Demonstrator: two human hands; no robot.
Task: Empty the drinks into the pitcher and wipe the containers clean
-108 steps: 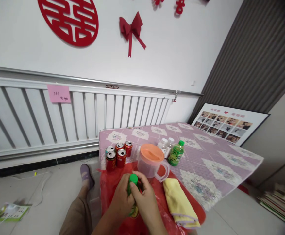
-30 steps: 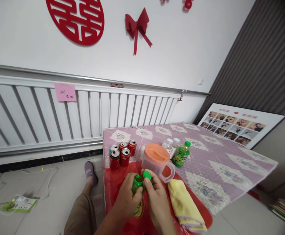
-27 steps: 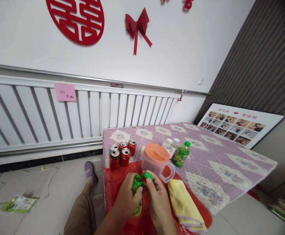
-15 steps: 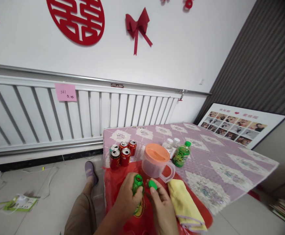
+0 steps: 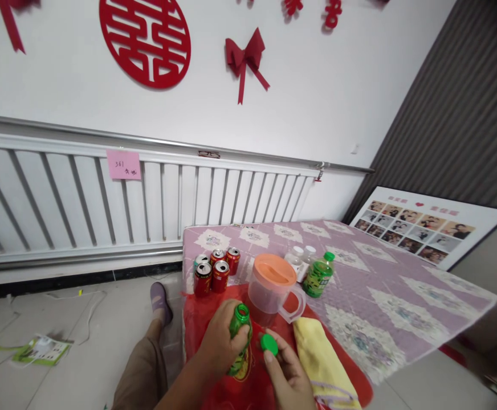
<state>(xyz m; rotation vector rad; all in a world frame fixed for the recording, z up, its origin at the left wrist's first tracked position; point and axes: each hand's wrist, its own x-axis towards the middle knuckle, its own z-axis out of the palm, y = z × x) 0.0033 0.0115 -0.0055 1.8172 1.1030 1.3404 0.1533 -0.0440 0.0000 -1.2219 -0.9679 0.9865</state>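
Green bottle (image 5: 241, 320), one of two on the table (image 5: 402, 296), stands uncapped just in front of the pitcher (image 5: 269, 290), on the side nearest the person. The left hand (image 5: 220, 344) is wrapped around its body with the fingers closed firmly on it, and the open neck shows above the thumb.

One green cap (image 5: 268, 344) sits just right of that bottle, in front of the pitcher's handle. It is pinched at the fingertips of the right hand (image 5: 289, 378), which is curled closed on it. I cannot tell whether the cap touches the red sheet (image 5: 201, 324) beneath.

The second green bottle (image 5: 318, 276), cap on, stands just right of the pitcher. Two small clear bottles (image 5: 296, 257) with white caps stand side by side behind the pitcher, to its right. Five cans (image 5: 220, 277) cluster to the pitcher's left, three in the far row and two in the near row. One yellow cloth (image 5: 323, 364) lies in front of the pitcher to the right, near the right hand. The single pitcher is clear with an orange lid.
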